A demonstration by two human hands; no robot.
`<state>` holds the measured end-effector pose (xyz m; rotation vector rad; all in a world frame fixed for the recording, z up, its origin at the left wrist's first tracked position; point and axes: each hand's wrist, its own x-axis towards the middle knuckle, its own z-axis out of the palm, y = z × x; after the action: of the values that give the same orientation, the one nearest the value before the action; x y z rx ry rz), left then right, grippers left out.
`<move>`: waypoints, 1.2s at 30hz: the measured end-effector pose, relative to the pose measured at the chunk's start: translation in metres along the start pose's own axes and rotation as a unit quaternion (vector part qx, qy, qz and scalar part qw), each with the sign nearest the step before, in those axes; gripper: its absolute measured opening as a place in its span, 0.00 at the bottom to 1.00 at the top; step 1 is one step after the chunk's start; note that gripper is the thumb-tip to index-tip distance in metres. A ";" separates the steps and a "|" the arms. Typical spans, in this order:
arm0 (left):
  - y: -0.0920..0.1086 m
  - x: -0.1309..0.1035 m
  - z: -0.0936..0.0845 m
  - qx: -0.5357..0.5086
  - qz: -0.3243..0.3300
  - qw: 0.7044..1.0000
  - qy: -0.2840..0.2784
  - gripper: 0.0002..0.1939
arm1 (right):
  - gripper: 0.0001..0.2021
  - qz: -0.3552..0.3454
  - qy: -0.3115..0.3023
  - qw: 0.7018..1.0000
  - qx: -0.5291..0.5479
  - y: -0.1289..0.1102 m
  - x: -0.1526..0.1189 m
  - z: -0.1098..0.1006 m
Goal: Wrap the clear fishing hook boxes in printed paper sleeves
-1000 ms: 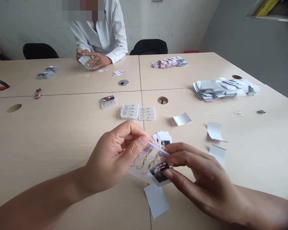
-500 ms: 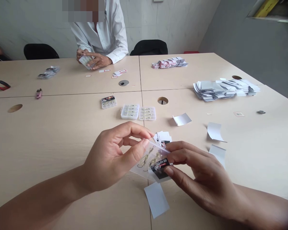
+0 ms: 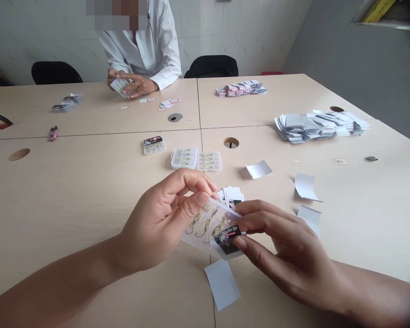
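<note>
Between my hands, tilted above the table, is a clear plastic box (image 3: 201,233) with fishing hooks and cord inside. My left hand (image 3: 162,223) pinches its upper left corner between thumb and fingers. Around the right end, my right hand (image 3: 280,250) grips the box, its thumb on a black printed label (image 3: 227,240) at the lower right corner. Just beyond the box lies a small pile of printed cards (image 3: 231,195), partly hidden by it. A pale paper piece (image 3: 222,283) rests on the table below the box.
Hook boxes (image 3: 184,158) stand ahead on the table (image 3: 71,191). Curled paper pieces (image 3: 305,187) lie at right, near a long stack of paper slips (image 3: 314,126). Across the table, a person in a white shirt (image 3: 150,50) holds a similar box. Pink clippers (image 3: 53,133) lie at left.
My left thumb and fingers have shifted slightly up and left along the box's edge, so more of the hooks show. My right hand keeps its grip at the label corner.
</note>
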<state>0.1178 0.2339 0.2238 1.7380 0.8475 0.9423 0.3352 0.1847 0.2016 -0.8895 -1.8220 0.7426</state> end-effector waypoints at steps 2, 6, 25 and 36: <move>0.000 0.002 0.000 -0.046 -0.027 0.998 0.018 0.07 | 0.03 -0.001 -0.001 1.000 -0.002 0.000 0.001 0.000; -0.001 0.004 -0.001 -0.070 -0.048 0.995 0.044 0.11 | 0.04 -0.003 0.004 1.000 -0.003 0.000 0.001 0.000; 0.002 0.002 -0.001 0.073 -0.020 0.997 -0.008 0.14 | 0.06 0.014 0.002 1.000 0.003 0.001 -0.003 0.000; -0.009 0.002 -0.006 -0.220 -0.181 0.955 -0.084 0.14 | 0.03 0.165 0.062 0.972 0.156 0.005 0.006 -0.002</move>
<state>0.1125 0.2412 0.2169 1.2079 0.7440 0.6637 0.3363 0.1922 0.2008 -1.0144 -1.4130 1.1221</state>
